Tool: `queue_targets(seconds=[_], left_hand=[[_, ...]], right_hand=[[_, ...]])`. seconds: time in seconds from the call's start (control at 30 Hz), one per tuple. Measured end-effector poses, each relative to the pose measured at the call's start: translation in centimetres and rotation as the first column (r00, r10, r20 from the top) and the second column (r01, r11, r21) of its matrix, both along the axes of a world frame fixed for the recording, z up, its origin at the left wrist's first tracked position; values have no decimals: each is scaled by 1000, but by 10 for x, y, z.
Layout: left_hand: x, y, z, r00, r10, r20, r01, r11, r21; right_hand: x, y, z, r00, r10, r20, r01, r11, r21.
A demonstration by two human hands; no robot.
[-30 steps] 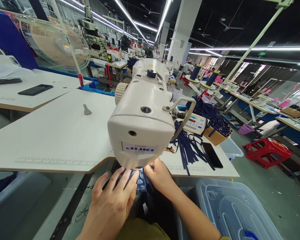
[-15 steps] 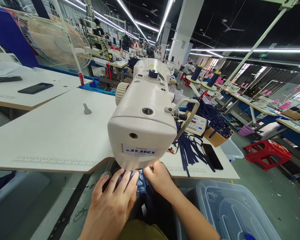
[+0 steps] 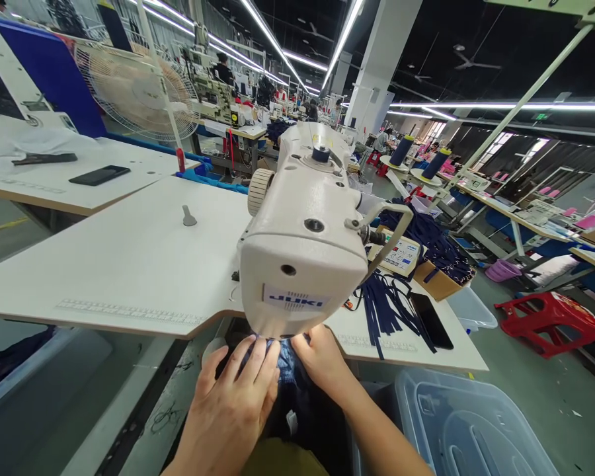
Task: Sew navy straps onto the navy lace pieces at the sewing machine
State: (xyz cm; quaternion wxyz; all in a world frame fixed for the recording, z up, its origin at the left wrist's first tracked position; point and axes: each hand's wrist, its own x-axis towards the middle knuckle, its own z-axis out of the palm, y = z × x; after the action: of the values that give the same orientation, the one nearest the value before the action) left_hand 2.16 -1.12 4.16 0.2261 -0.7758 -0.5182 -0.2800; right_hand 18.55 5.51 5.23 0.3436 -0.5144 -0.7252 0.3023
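1. Two bare hands meet a piece of faded blue, denim-like cloth [image 3: 287, 367] at the front end of a cream-white JUKI sewing machine [image 3: 302, 264]; the cloth lies between them, its far edge hidden under the machine head.
2. The left hand [image 3: 231, 396] is palm-down, fingers laid on the cloth, thumb standing apart from them.
3. The right hand [image 3: 322, 360] touches the cloth's other side; its fingertips are partly hidden, so I cannot tell whether its grip is clamped.
4. On the white surface [image 3: 178, 271], left of the machine, lies a small grey spoon-shaped piece [image 3: 188, 217].
5. To the right lie narrow navy fabric strips [image 3: 379, 311], just beside a black phone [image 3: 432, 322].
6. Below that side stands a translucent plastic box [image 3: 476, 423].
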Motion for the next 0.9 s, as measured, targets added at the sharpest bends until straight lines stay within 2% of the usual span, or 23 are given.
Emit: queue_targets(seconds=[0.17,0.37,0.63,0.73,0.9], left_hand=[[-2,1,-1,1000,-3,-5,3,1000,21],[5,2,4,998,-26,58,24,999,38],[13,1,4,999,-32,41,29,997,70],[13,-1,3,997,-51,56,48,997,54],[9,-9,-3,975,-78,208,83,996,-17]], right_hand=[[0,0,-1,1000,7,-16,-7,1000,-17],[3,-2,-3,999,-17,-36,15,998,-66],[8,2,-17,995,-20,-98,14,998,-68],[9,1,-17,992,-20,-121,12,998,-61],[7,-9,-9,988,9,-155,-23,995,-93]])
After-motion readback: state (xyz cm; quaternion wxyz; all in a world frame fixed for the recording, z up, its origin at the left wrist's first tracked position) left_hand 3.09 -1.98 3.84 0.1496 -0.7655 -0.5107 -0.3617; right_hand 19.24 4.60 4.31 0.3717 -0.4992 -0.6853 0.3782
